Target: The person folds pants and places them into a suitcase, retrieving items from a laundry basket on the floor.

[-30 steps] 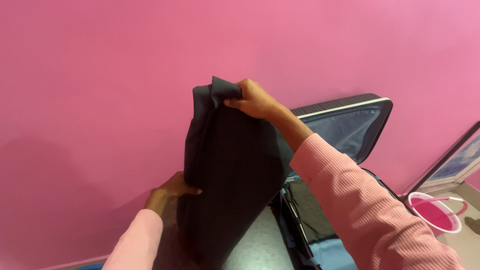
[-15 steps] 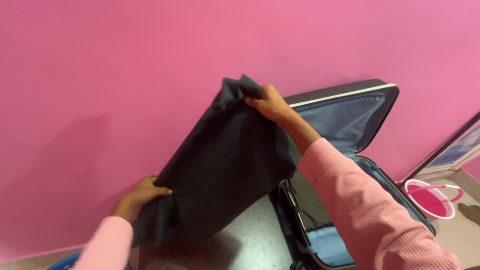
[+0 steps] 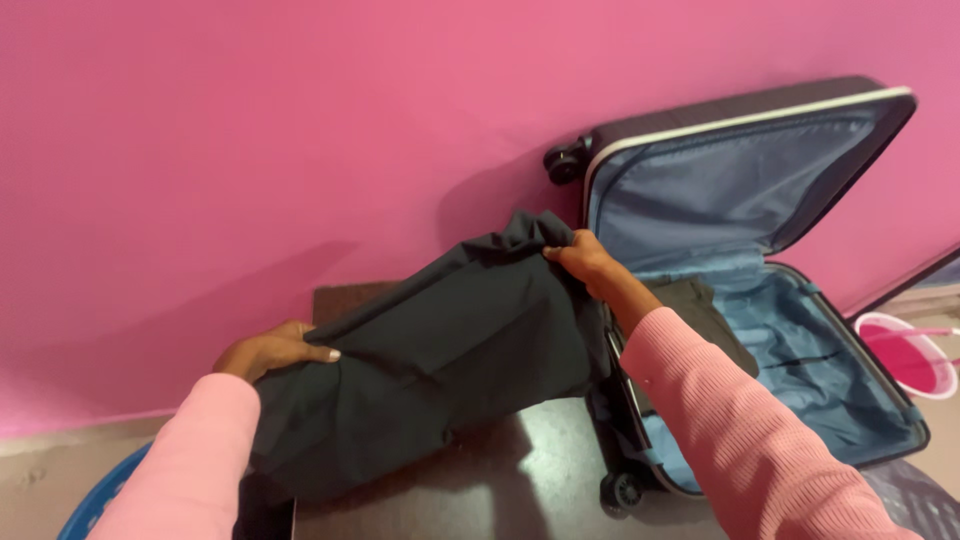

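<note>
A large dark grey garment (image 3: 440,370) lies stretched across a dark tabletop (image 3: 510,490). My left hand (image 3: 275,352) grips its near-left end. My right hand (image 3: 583,258) pinches its far corner, close to an open suitcase (image 3: 800,340). The suitcase has a blue lining, and its lid (image 3: 740,170) leans against the pink wall. A folded dark olive cloth (image 3: 700,310) lies inside the suitcase, just right of my right wrist. Both my arms wear pink ribbed sleeves.
A pink bucket with a white rim (image 3: 905,352) stands on the floor at the right. A blue round object (image 3: 95,500) shows at the bottom left. The pink wall (image 3: 300,130) runs right behind the table and suitcase.
The garment was held upright a second ago; both hands have since lowered it and spread it flat over the table. My view has tilted down, showing more of the suitcase.
</note>
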